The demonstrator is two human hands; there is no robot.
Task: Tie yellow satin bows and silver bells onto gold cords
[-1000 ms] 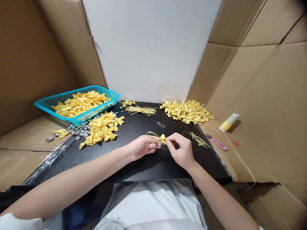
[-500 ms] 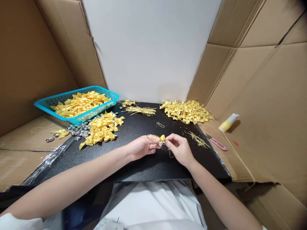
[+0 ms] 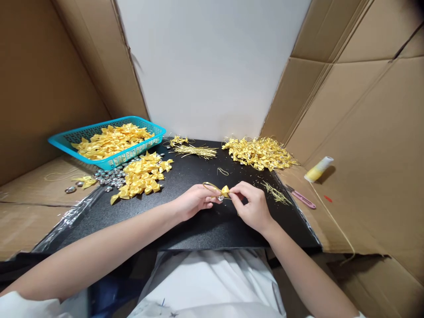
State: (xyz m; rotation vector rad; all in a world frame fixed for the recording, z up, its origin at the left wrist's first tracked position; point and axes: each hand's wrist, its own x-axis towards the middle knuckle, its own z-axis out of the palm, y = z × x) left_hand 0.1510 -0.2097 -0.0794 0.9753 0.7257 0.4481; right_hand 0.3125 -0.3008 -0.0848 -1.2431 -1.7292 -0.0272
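Observation:
A yellow ribbon bow (image 3: 225, 191) is held between my two hands above the black tabletop. My left hand (image 3: 199, 198) pinches it from the left, with a loop of gold cord (image 3: 208, 184) standing up over the thumb. A small shiny silver piece (image 3: 221, 198) sits just under the bow at the left fingertips; its exact kind is too small to tell. My right hand (image 3: 251, 204) is closed in a pinch at the bow's right end. Whether the cord is also between those right fingers is hidden.
A turquoise basket (image 3: 109, 164) of yellow bows stands at back left, with loose bows (image 3: 142, 174) and silver pieces (image 3: 111, 176) before it. Cut gold cords (image 3: 195, 151) and a heap of corded bows (image 3: 261, 152) lie behind. Rightward are a pink cutter (image 3: 304, 201) and a thread spool (image 3: 318, 169).
Both hands stay at the bow. The cord loop over my left thumb stands more open, and the cord end hanging below my right hand shows less. The view has shifted slightly.

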